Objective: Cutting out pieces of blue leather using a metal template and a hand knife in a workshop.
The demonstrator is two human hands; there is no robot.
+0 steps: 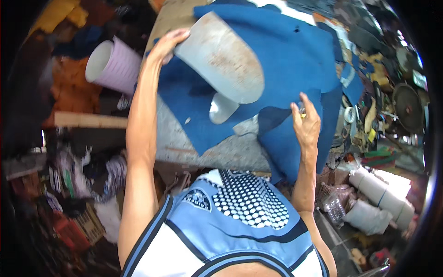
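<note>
Overhead, left hand [167, 44] fingers grip grey oval template [220, 57] on blue felt [295, 60]; right hand [305, 123] fingers pinch felt's edge over grey surface [184, 138].

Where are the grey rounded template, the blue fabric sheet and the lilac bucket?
grey rounded template [221, 55]: head view, middle of its flat face.
blue fabric sheet [295, 55]: head view, bare upper right area.
lilac bucket [121, 67]: head view, ribbed outer wall.

Sleeveless light-blue and white jersey [230, 226] with dotted panel, bare arms.
</note>
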